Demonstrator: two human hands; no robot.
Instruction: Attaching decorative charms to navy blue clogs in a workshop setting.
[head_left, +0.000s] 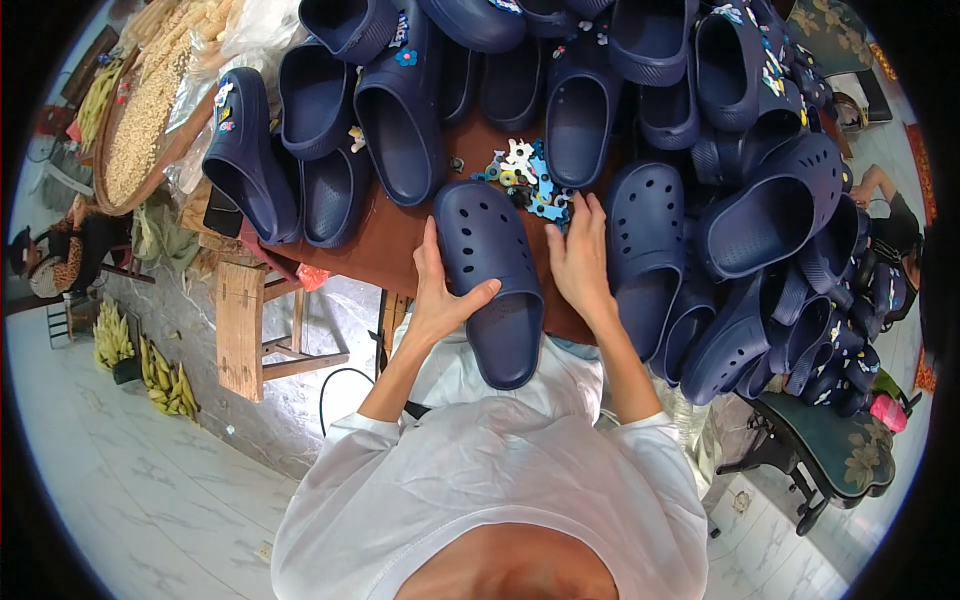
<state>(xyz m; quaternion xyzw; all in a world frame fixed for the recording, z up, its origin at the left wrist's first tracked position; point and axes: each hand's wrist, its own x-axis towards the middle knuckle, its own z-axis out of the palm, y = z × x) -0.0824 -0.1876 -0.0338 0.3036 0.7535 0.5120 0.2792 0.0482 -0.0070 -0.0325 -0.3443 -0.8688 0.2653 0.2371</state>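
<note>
A plain navy clog (488, 240) with round holes in its toe lies toe-away in front of me. Its heel end overhangs the near table edge. My left hand (440, 305) grips it from the left side, thumb across the instep and fingers along the edge. My right hand (582, 262) is stretched out to the clog's right, fingertips at the near edge of a small heap of colourful shoe charms (528, 175). No charm shows in its fingers. Another plain navy clog (645, 225) lies just right of that hand.
More clogs, some decorated with charms (405, 57), crowd the far side and right of the brown table (395, 232). At the left are a wooden stool (240, 330), a round tray of grain (150, 130) and bananas (168, 385). An office chair (830, 450) stands right; people sit at both sides.
</note>
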